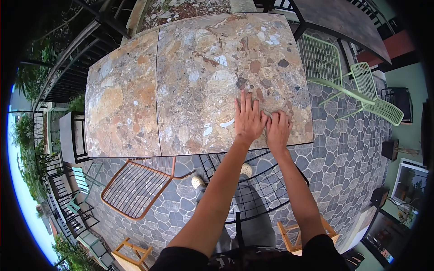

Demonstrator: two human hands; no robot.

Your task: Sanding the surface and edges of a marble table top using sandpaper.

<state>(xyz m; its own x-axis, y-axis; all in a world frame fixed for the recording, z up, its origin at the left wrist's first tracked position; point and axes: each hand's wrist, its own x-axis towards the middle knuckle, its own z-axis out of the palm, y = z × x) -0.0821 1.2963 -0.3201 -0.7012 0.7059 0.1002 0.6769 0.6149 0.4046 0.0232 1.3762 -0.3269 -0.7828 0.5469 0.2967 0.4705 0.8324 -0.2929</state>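
Observation:
My left hand [248, 118] lies palm down on the stone-patterned tabletop [200, 98], near its front right part, with the fingers spread. Close beside it, my right hand [279, 130] rests on the same surface with its fingers bent inward. The two thumbs come close together. A small greyish patch shows between the hands; whether it is a thin object or part of the table's pattern I cannot tell. What lies under the right fingers is hidden.
A black wire-grid chair [257, 193] stands at my legs, against the table's front edge. To its left is a brown wire chair [137, 189]. Green metal chairs [322, 57] stand right of the table, by another dark table [346, 27]. Wooden stools [132, 252] are behind.

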